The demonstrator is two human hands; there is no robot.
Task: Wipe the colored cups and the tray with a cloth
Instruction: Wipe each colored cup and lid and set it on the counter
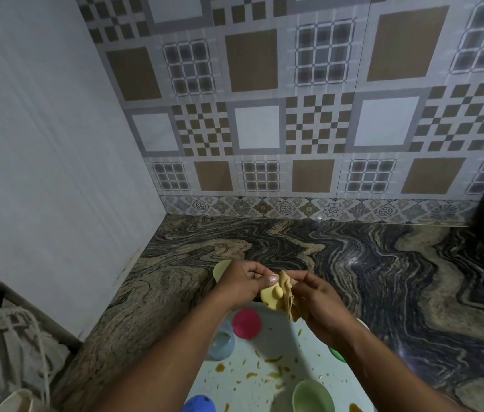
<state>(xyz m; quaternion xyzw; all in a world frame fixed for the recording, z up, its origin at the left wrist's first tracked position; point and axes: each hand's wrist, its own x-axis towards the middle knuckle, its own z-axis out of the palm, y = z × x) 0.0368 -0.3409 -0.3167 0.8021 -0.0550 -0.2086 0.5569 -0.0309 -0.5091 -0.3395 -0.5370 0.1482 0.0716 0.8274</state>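
While both hands hold the yellow cloth (276,295) bunched between them, the tray (279,343) lies directly below the grip, on the marbled surface (383,278). The left hand (243,282) pinches the cloth's top with its thumb. The right hand (318,304) curls its fingers round the hanging folds, so the cloth's long axis runs downward from the grip.

Nearest below the grip is the red cup (246,324), mouth down, with the pale blue cup (221,341) just left of it under the left forearm. A dark green cup (337,355) peeks from under the right forearm. A light green cup (312,396) and a blue cup (199,405) sit farther toward the person, and a pale yellow cup (221,269) stands just beyond the left hand. Orange smears (273,359) dot the tray between cups, which will likely crowd any wiping stroke.
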